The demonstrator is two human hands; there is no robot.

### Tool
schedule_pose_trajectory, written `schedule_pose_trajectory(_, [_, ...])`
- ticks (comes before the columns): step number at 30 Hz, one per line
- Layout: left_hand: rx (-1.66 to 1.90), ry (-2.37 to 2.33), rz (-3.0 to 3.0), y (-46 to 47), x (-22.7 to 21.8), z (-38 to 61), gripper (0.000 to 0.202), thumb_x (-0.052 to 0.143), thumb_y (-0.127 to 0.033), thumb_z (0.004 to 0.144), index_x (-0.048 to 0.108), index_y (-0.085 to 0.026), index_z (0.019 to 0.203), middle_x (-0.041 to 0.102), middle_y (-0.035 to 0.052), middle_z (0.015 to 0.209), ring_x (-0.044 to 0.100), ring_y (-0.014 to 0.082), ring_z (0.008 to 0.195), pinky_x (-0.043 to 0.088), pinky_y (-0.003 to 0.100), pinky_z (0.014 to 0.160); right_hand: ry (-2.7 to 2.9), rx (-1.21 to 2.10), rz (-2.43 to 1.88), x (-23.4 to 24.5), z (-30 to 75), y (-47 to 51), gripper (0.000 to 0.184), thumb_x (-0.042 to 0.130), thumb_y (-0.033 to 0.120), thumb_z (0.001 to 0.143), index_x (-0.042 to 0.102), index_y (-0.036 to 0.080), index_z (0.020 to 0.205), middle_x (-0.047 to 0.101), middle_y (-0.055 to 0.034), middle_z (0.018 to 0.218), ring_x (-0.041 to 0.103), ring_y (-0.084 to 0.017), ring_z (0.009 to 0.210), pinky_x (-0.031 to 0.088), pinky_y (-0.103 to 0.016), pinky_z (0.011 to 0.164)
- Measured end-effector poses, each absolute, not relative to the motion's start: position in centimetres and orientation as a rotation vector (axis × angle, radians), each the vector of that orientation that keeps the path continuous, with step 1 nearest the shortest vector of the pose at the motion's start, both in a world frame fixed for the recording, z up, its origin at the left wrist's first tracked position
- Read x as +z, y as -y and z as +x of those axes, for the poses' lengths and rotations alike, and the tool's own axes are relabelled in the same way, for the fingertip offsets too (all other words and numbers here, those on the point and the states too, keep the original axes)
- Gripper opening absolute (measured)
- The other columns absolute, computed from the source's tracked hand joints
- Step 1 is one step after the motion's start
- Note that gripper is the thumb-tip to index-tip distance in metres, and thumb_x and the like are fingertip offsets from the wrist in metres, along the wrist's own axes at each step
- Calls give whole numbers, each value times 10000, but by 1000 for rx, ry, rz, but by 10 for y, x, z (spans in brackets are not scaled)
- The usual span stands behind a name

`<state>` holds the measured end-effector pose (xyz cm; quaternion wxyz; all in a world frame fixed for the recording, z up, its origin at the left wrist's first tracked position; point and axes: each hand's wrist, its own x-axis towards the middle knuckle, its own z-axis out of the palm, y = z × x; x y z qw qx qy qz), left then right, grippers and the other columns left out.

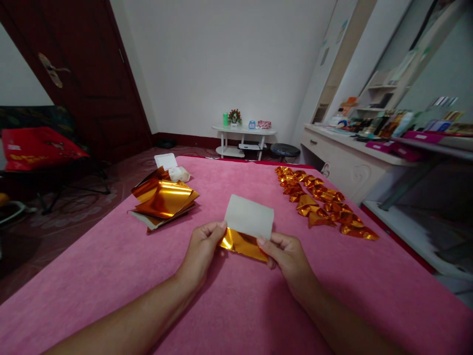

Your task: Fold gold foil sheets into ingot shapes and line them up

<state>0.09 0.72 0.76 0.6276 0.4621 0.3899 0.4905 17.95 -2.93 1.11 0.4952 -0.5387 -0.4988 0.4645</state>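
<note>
Gold on one face and white on the other, a foil paper sheet (pixel 248 217) is held in the head view just above the pink cloth (pixel 225 310), between the two forearms, with a gold band folded up along its near edge. The left hand (pixel 203 241) pinches that band's left end, thumb on top; the right hand (pixel 290 254) pinches the right end the same way. Fingers underneath are mostly hidden. To the left lies a loose stack of foil sheets (pixel 168 199); to the right, rows of folded foil pieces (pixel 334 209).

The step looks like making a fold. To do it well, I would hold both ends level, square the band with the white part's sides, then run the thumbs outward from the middle with even pressure, since foil probably keeps any stray crease.
</note>
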Motion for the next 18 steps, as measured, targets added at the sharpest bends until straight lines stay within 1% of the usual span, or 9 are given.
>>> schedule_pose_trajectory(3, [1138, -819, 1093, -3, 12, 3, 399, 518, -503, 845, 606, -122, 766, 583, 20, 618, 506, 96, 516, 352, 188, 460, 1196, 1040, -1322, 16, 178, 31, 374, 650, 487, 713, 576, 149, 571, 406, 52, 433, 347, -78, 418, 226, -214, 429])
schedule_pose_trajectory(6, [1078, -809, 1158, 4, 17, 8, 416, 623, -525, 761, 615, -123, 865, 605, 21, 640, 521, 96, 507, 357, 182, 452, 1177, 1004, -1298, 19, 176, 33, 375, 645, 497, 711, 587, 150, 582, 402, 50, 437, 341, -81, 423, 228, -217, 428])
schedule_pose_trajectory(8, [1031, -831, 1190, 8, 18, 11, 419, 683, -515, 705, 616, -119, 827, 584, 3, 591, 486, 80, 463, 335, 176, 434, 1173, 999, -1279, 21, 174, 35, 371, 645, 494, 710, 587, 153, 577, 410, 45, 442, 345, -85, 427, 238, -219, 427])
schedule_pose_trajectory(11, [978, -856, 1214, 8, 17, 11, 426, 621, -542, 753, 583, -122, 695, 495, -31, 489, 393, 56, 404, 260, 172, 404, 1165, 993, -1258, 24, 174, 36, 337, 654, 465, 707, 604, 154, 589, 414, 44, 455, 345, -87, 435, 241, -221, 428])
schedule_pose_trajectory(14, [938, -832, 1226, 5, 15, 7, 452, 580, -542, 788, 550, -126, 615, 389, -61, 452, 276, 37, 395, 189, 176, 403, 1162, 1018, -1227, 24, 177, 37, 283, 680, 420, 698, 621, 153, 625, 442, 40, 495, 363, -90, 453, 263, -223, 442])
schedule_pose_trajectory(16, [926, -828, 1240, 4, 16, 5, 457, 586, -530, 788, 541, -124, 582, 352, -67, 453, 236, 35, 406, 178, 181, 416, 1151, 1053, -1154, 20, 179, 37, 287, 668, 409, 728, 590, 161, 605, 445, 39, 508, 366, -90, 463, 275, -221, 450])
schedule_pose_trajectory(18, [997, -866, 1261, 5, 17, 6, 454, 581, -516, 797, 535, -126, 571, 350, -64, 463, 241, 40, 423, 189, 183, 431, 1110, 1091, -1044, 14, 178, 37, 313, 600, 441, 796, 565, 173, 639, 450, 36, 524, 352, -89, 465, 275, -218, 445])
